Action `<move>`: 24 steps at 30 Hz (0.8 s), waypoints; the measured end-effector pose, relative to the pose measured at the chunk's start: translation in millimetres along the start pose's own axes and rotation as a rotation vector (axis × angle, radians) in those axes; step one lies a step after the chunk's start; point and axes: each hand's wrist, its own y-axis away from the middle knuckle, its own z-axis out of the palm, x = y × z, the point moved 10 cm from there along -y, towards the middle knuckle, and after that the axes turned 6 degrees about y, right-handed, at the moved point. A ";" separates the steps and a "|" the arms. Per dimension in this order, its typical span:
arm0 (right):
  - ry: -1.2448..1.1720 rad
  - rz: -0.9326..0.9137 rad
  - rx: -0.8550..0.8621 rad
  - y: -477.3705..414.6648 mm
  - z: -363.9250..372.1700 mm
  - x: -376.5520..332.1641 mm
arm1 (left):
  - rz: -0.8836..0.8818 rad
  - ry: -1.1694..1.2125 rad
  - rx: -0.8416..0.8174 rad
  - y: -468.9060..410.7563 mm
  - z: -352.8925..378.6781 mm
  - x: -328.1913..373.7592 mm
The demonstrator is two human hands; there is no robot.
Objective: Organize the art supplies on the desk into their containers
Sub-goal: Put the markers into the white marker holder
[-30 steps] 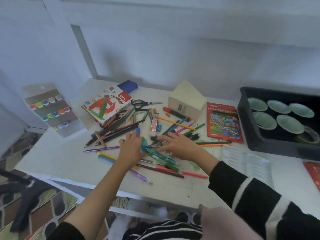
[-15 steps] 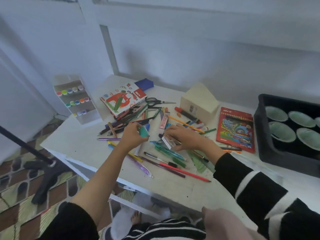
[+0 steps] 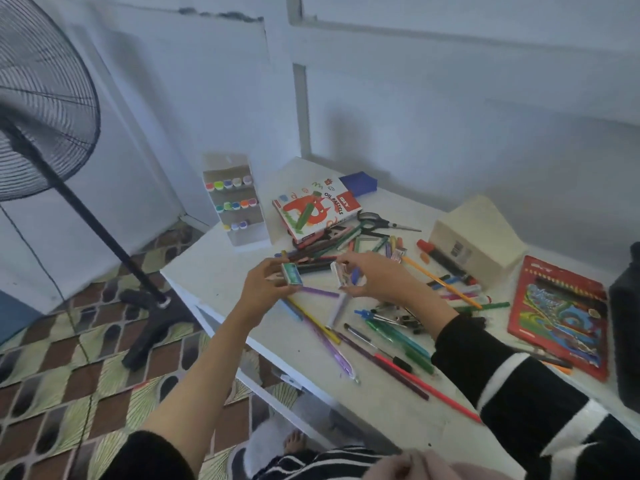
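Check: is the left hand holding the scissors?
No, the left hand pinches a small teal box, while the scissors lie on the desk.

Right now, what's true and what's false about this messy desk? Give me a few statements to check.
1. The left hand holds a small teal block. True.
2. The right hand holds nothing. False: it pinches a small white item.
3. The scissors lie right of the oil pastels box. True.
4. The fan stands on the desk. False: it stands on the floor beside it.
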 end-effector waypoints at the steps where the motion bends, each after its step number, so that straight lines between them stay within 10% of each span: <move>1: 0.008 -0.003 0.005 -10.8 0.4 -6.9 | 0.005 0.021 0.044 -2.4 -14.4 0.6; 10: 0.300 -0.131 0.022 -110.6 6.7 -94.7 | 0.058 -0.224 0.340 -43.3 -101.1 4.7; 24: 0.551 -0.082 0.080 -182.9 30.8 -121.0 | 0.108 -1.049 0.110 -88.8 -82.6 10.1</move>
